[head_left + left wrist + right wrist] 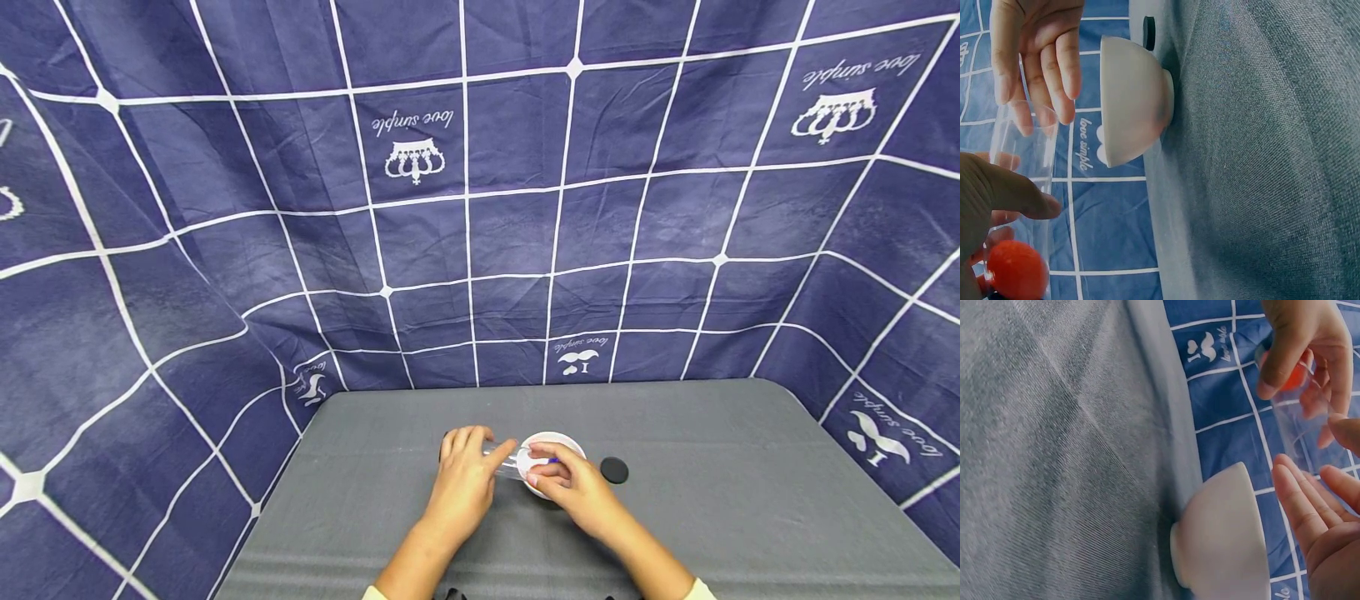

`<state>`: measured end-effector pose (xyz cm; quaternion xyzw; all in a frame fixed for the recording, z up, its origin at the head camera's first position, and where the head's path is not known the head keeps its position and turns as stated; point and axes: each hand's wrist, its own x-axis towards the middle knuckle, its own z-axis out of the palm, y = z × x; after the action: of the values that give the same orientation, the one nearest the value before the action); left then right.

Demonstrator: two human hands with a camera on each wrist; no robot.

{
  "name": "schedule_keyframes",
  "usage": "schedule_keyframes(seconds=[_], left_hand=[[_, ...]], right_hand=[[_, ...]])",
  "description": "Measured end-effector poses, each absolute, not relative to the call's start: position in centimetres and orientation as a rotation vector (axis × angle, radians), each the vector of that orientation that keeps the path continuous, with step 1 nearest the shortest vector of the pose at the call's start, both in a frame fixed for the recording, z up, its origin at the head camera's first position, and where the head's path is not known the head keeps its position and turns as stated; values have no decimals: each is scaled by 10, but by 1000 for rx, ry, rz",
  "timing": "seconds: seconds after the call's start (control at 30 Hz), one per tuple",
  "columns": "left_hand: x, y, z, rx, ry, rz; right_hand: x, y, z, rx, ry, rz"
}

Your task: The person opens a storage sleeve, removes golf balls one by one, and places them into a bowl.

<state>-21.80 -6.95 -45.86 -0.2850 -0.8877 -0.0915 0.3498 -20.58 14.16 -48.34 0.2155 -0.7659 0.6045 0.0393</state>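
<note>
My left hand (461, 475) grips a clear plastic cylinder (1025, 150), fingers on one side and thumb on the other. The cylinder lies tilted over the left side of a white bowl (540, 437), its open mouth toward the right. A red ball (1017, 270) sits inside at the far end from the mouth, close to the left palm. My right hand (573, 487) is at the mouth, its fingers extended and overlapping the rim in the left wrist view. Something small and blue (553, 460) shows in the bowl beside the right fingers.
A round black lid (614, 470) lies on the grey cloth-covered table (712, 500), right of the bowl. Blue cloth with white lines (517, 242) hangs behind the table and along both sides.
</note>
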Motion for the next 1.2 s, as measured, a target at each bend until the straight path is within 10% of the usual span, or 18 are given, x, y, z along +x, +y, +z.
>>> schedule_keyframes(seconds=[1.2], left_hand=[[-216, -67, -463, -723, -2286, -267]], right_hand=[[-204, 141, -485, 589, -2325, 1930]])
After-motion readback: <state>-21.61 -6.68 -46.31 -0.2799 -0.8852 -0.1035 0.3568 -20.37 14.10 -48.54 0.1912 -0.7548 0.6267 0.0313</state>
